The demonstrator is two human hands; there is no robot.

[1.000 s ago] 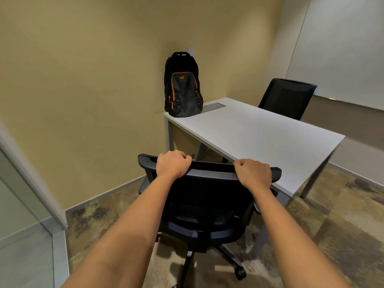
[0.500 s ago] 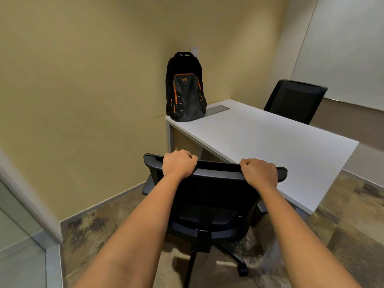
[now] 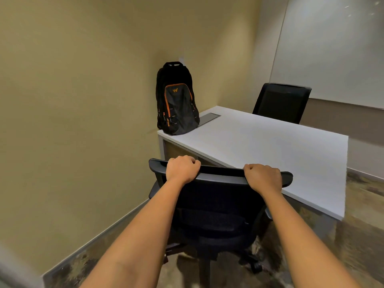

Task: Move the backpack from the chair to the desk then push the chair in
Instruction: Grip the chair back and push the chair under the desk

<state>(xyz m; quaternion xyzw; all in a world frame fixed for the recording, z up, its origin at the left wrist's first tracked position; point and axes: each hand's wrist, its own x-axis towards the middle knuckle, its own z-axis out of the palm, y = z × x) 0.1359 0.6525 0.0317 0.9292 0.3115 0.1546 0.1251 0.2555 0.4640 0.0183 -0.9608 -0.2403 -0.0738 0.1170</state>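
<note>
Head view: hands (image 3: pixel 222 175) atop chair (image 3: pixel 216 208).

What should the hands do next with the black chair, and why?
Probably keep pushing the near chair forward under the desk. The backpack already stands on the desk, both the left hand and right hand grip the backrest top, and the seat is not yet tucked under.

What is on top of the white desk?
Only the backpack stands upright on the desk, at its far corner by the wall, beside a grey panel set in the top. What's under the backpack is hidden.
</note>
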